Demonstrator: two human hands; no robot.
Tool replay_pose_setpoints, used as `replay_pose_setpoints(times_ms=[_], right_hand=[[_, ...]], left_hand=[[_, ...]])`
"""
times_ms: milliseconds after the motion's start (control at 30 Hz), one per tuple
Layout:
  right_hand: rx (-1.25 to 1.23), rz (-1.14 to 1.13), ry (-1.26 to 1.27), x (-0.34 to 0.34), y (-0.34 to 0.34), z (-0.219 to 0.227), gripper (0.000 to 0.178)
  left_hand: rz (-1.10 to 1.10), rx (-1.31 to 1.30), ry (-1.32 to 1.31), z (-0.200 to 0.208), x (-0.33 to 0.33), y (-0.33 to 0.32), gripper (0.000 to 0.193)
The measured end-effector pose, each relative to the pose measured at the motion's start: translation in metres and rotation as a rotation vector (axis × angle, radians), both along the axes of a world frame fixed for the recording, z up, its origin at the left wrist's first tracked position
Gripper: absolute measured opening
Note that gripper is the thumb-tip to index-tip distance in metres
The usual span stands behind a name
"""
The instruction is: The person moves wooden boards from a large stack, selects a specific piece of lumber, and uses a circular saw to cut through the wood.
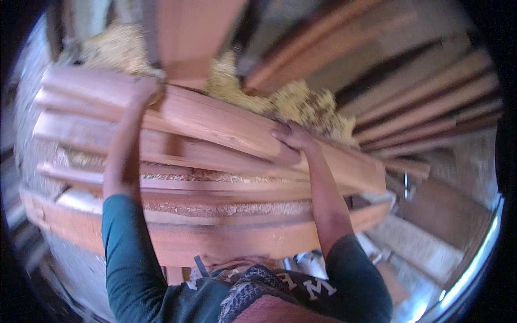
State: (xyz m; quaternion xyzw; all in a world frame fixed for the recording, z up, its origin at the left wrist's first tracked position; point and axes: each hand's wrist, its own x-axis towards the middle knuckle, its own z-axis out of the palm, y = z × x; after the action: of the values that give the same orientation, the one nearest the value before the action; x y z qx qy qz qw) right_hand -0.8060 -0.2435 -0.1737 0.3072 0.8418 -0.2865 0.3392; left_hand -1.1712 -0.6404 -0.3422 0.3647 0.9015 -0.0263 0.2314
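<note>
A long reddish wooden plank [221,121] lies slantwise across the top of a stack of planks, its left end farther from me. My left hand [148,91] is closed over the far edge of this plank near its left part, blurred by motion. My right hand [293,135] grips the same far edge right of the middle, with its fingertips partly hidden. Beneath it several more planks [215,185] lie side by side, some with rough, fibrous edges. Nearest my body runs a thick orange-brown beam [231,237].
Pale wood shavings [309,105] are heaped beyond the stack, with more shavings [118,48] at the far left. A wide upright board [199,37] stands behind them. Several long boards [431,102] lean or lie at the right. A brown panel [436,207] sits near the stack's right end.
</note>
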Motion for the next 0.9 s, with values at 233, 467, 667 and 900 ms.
replay_pose_setpoints(times_ms=[233, 467, 667, 900], right_hand=[[0.112, -0.061, 0.050, 0.025, -0.001, -0.009, 0.110], [0.120, 0.052, 0.052, 0.038, -0.025, 0.019, 0.103], [0.256, 0.176, 0.231, 0.045, -0.040, 0.011, 0.094], [-0.269, -0.023, 0.025, 0.015, -0.027, 0.000, 0.095]], left_hand=[[0.153, 0.063, 0.267, -0.007, 0.009, -0.007, 0.044], [0.143, 0.209, 0.409, 0.071, 0.056, -0.038, 0.039], [0.205, 0.262, 0.290, 0.089, 0.091, -0.048, 0.045], [0.358, 0.198, 0.118, 0.092, 0.083, -0.046, 0.059]])
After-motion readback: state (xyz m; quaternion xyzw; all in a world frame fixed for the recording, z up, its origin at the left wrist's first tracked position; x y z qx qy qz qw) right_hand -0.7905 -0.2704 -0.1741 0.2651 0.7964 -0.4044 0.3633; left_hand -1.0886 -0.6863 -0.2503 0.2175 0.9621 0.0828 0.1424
